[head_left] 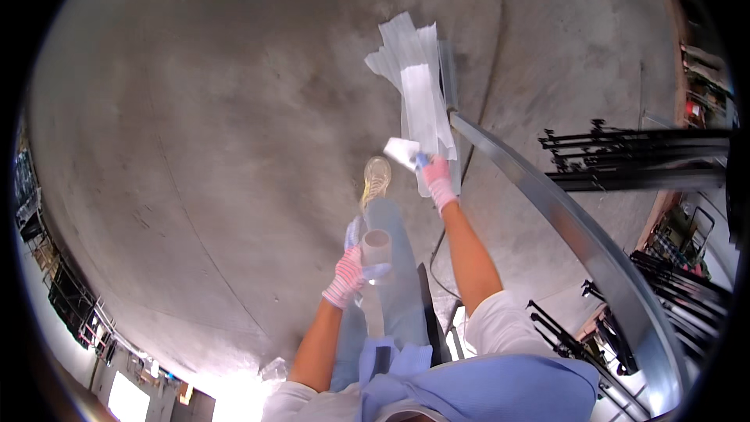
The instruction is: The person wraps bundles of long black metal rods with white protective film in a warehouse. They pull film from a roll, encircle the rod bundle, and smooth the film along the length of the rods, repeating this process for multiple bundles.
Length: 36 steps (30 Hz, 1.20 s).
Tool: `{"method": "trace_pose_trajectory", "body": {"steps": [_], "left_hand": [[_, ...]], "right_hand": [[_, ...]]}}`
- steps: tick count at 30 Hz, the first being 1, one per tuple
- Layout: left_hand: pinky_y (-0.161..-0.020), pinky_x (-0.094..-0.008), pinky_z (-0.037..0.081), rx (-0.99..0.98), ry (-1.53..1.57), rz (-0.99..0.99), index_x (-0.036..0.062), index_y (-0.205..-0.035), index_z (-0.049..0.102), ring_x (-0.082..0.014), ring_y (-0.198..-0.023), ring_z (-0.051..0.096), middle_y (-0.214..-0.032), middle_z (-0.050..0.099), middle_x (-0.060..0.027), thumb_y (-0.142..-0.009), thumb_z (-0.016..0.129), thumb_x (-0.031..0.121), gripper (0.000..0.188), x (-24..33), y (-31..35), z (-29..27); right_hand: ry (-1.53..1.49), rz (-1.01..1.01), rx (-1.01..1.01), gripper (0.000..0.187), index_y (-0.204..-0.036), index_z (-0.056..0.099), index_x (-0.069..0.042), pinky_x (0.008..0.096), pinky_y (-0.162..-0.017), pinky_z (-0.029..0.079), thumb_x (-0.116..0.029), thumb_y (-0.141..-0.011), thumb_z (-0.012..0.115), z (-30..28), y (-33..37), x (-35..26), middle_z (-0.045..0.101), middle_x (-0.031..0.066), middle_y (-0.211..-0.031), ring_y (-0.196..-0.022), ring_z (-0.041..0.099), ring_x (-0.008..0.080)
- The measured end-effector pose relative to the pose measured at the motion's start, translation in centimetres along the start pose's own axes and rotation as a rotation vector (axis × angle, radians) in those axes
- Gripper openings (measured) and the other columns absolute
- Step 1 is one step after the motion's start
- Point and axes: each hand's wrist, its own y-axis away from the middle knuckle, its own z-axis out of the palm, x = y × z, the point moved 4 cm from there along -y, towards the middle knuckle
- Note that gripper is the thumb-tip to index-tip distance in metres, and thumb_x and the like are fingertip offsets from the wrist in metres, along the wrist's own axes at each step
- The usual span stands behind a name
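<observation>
A pale, hollow roll [376, 256], open end facing upward, rests in the left grip [345, 275] as a small white piece [401, 151] juts from the right grip [437, 173].

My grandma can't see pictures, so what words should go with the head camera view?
A person's left hand holds a roll and the right hand a small white piece, both gloved in pink and white. Ahead, long pale strips lie overlapping on the concrete floor.
</observation>
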Motion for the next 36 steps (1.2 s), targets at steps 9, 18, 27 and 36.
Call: {"method": "trace_pose_trajectory", "body": {"steps": [9,18,27,36], "left_hand": [[-0.098,-0.0491,0.003,-0.229,-1.254,0.672,0.0094,-0.104,0.053,-0.0415,-0.121,0.003,-0.132,0.011,-0.0193,-0.047,0.065,0.049,0.071,9.6,17.3,0.1],[-0.087,-0.0343,0.034,-0.726,-0.867,0.695,0.0062,-0.104,0.050,-0.0294,-0.094,0.050,-0.103,0.051,-0.0155,-0.052,0.068,0.036,0.063,12.8,38.7,10.2],[-0.074,-0.0282,0.040,-0.815,-1.103,0.724,0.0033,-0.099,0.050,-0.0152,-0.080,0.049,-0.087,0.053,-0.0067,-0.055,0.070,0.024,0.052,8.6,44.7,18.6],[-0.069,-0.0370,0.042,-0.930,-1.264,0.973,0.0007,-0.092,0.052,-0.0334,-0.079,0.053,-0.084,0.056,-0.0177,-0.053,0.070,0.034,0.054,1.2,45.5,38.7]], "right_hand": [[-0.859,-0.131,-0.207,0.026,-0.065,0.059,-0.003,0.0228,-0.047,0.037,-0.025,-0.078,0.054,-10.3,35.0,-9.9,0.056,0.0026,-0.058,-0.052,0.049,0.0094],[0.056,-0.586,0.628,0.017,-0.086,0.057,-0.001,0.0299,-0.069,0.041,-0.013,-0.074,0.054,-27.6,68.0,-11.6,0.057,0.0116,-0.083,-0.078,0.053,0.0226],[1.056,-0.507,0.718,0.026,-0.092,0.055,-0.005,0.0350,-0.072,0.035,-0.007,-0.066,0.053,-33.5,97.0,-4.7,0.054,0.0115,-0.087,-0.081,0.049,0.0261],[1.075,-0.483,0.615,0.034,-0.101,0.051,-0.009,0.0389,-0.084,0.025,-0.010,-0.067,0.052,-39.4,97.3,11.0,0.049,0.0114,-0.101,-0.095,0.044,0.0256]]}}
